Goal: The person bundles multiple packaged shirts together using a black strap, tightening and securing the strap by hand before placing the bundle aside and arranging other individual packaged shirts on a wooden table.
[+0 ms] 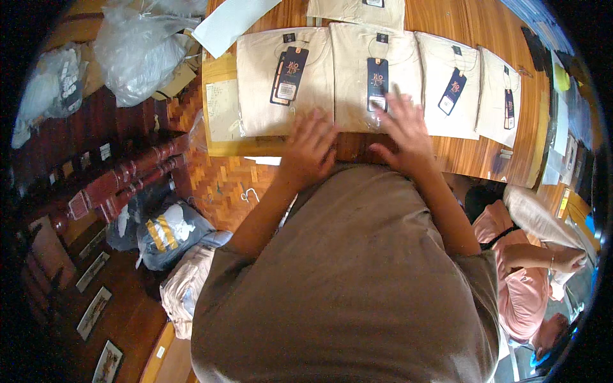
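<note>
Several folded beige T-shirts lie in a row on the wooden table, each with a dark blue hang tag below its neckline. My left hand (pixel 309 148) is open, its fingers over the lower corner of the leftmost shirt (pixel 258 83). My right hand (pixel 406 135) is open too, fingers spread over the lower right part of the second shirt (pixel 350 70), close to its hang tag (pixel 377 80). Whether either palm presses on the fabric I cannot tell. The third shirt (pixel 469 102) and the rightmost shirt (pixel 495 80) lie to the right of my hands.
Another beige shirt (pixel 338 14) lies farther back on the table (pixel 460 16), near a white sheet (pixel 233 24). Clear plastic bags (pixel 137 60) are piled at far left. A dark taped bag (pixel 172 233) sits on the left. At lower right is another person in pink (pixel 520 300).
</note>
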